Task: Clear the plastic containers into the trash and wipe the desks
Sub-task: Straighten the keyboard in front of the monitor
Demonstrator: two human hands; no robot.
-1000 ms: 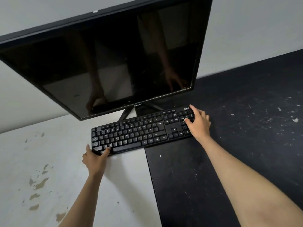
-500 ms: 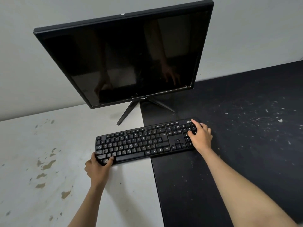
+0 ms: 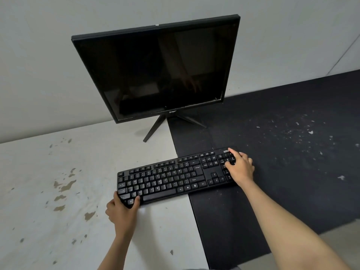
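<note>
The flat black plastic keyboard [image 3: 175, 177], straddling the seam between the stained white desk [image 3: 58, 191] and the speckled black desk [image 3: 292, 152], looks light and stiff, best carried by both ends, where the left hand [image 3: 121, 213] pinches its near corner and the right hand [image 3: 240, 168] curls over the keypad end.

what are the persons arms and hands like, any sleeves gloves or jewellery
Both arms are bare up to the frame edge, with no sleeves in view. The left hand and the right hand wear no gloves, and no rings, watch or bracelets show.
</note>
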